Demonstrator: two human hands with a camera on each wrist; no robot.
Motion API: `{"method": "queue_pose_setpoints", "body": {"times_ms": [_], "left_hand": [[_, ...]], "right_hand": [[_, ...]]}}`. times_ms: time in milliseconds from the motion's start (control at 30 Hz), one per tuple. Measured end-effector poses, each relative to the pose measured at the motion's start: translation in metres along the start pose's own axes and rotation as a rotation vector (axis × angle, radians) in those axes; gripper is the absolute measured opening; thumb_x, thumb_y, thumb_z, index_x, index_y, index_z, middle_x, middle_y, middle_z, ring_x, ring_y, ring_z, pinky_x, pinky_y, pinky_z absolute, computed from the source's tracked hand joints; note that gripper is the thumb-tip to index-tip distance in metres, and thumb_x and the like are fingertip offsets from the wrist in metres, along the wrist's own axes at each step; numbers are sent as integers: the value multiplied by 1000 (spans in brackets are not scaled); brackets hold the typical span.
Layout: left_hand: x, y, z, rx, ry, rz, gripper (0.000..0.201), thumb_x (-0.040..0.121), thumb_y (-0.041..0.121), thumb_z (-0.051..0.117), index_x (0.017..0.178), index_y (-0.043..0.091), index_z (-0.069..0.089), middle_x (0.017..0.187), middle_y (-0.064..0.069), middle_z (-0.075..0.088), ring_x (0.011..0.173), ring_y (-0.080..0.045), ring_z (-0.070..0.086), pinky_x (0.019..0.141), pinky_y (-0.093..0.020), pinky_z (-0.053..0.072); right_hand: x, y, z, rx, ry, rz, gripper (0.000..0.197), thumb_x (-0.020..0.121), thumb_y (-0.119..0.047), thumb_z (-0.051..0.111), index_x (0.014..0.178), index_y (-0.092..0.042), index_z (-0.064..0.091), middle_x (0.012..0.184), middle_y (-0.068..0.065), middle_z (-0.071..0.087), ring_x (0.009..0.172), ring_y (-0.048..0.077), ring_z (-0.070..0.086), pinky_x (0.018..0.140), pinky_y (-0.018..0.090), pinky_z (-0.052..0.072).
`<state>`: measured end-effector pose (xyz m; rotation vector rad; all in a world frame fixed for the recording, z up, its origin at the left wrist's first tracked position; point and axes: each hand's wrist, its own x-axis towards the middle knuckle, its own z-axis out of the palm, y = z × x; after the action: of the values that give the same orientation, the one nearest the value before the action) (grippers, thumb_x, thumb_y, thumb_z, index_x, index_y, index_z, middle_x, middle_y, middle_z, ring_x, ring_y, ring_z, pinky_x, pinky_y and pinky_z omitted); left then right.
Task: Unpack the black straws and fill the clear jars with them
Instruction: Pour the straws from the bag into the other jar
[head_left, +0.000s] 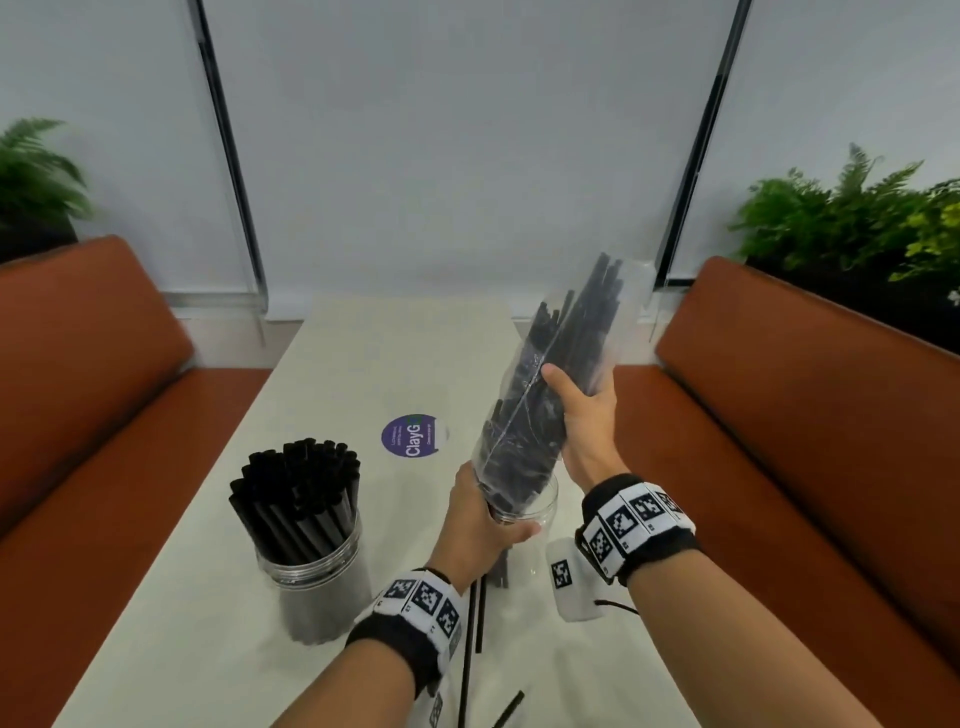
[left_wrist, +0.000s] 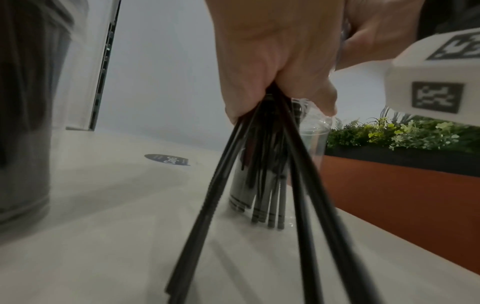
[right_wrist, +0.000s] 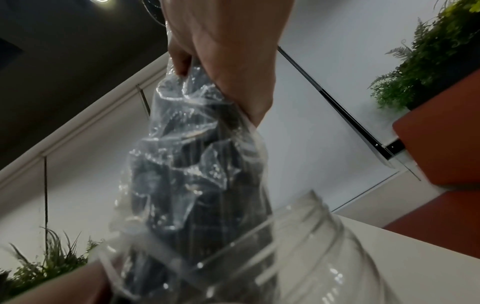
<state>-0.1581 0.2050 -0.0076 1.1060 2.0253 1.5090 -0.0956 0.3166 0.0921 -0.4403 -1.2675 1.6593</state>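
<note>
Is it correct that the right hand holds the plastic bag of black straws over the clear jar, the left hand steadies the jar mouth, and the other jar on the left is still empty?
One detail is wrong: the other jar on the left is not empty; the head view shows it packed with black straws. The right hand does hold the plastic bag over the clear jar, with the left hand at the jar mouth.

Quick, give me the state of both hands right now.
Left hand: closed around the rim of the clear plastic jar and some loose black straws.
Right hand: closed on the clear plastic bag of black straws, tipped into that jar.
</note>
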Motion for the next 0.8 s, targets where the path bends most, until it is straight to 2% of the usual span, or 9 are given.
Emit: {"method": "queue_pose_setpoints", "body": {"times_ms": [67,133,200,267,333,500,600,733,800], "left_hand": [[2,-4,0,-12,-11,13,90,53,36,85,127,27,35,126,5,46,118,-10,49,101,-32,45],[4,-7,0,7,2,15,87,53,36,85,126,26,37,125,5,48,117,-10,50,101,-33,46],[5,-6,0,52,22,19,85,55,36,86,125,23,39,123,2,46,116,-11,48,98,-30,46],[4,-5,0,172,49,8,89,57,40,85,129,18,36,124,0,39,116,-13,37,96,-24,38],[3,-2,-1,243,51,-7,96,58,41,84,134,17,31,124,-3,32,114,-16,30,94,-23,31],[4,3,-5,248,-18,-40,101,54,31,88,135,19,28,126,-5,29,115,-19,33,100,-30,34],[1,1,-9,164,-93,-30,94,59,13,85,135,20,29,127,-1,29,107,-6,36,97,-16,32],[-3,-6,-13,157,-155,3,75,75,-6,65,136,18,29,128,0,27,112,-12,41,78,10,30],[-5,-5,-15,180,-150,29,70,81,-12,51,139,18,27,133,-1,25,111,-7,41,77,14,25]], "right_hand": [[4,3,-2,-7,-7,1,57,81,-5,67,133,-14,45,119,8,66,106,23,66,88,37,56],[6,5,-3,6,-27,4,62,78,-11,71,134,-15,44,120,8,65,106,22,65,89,37,55],[7,7,-6,26,-52,28,76,68,-25,79,134,-13,43,119,8,65,105,21,66,87,36,56],[6,10,-9,-9,-87,77,89,58,-32,85,134,-12,43,116,6,66,104,20,66,86,34,56],[5,11,-11,-59,-100,90,82,60,-22,85,131,-11,45,113,5,66,101,18,67,82,31,55],[5,11,-12,-78,-30,73,56,74,-2,74,124,-8,50,105,3,68,91,14,68,73,22,57],[6,12,-13,-66,-6,55,49,75,1,72,118,-11,53,99,0,69,80,5,70,67,17,55],[9,13,-17,-48,0,44,40,76,2,71,108,-17,57,96,-2,69,77,4,71,67,18,55],[9,12,-17,-49,-6,43,37,77,2,70,102,-23,58,94,-4,70,78,5,70,69,21,56]]}}
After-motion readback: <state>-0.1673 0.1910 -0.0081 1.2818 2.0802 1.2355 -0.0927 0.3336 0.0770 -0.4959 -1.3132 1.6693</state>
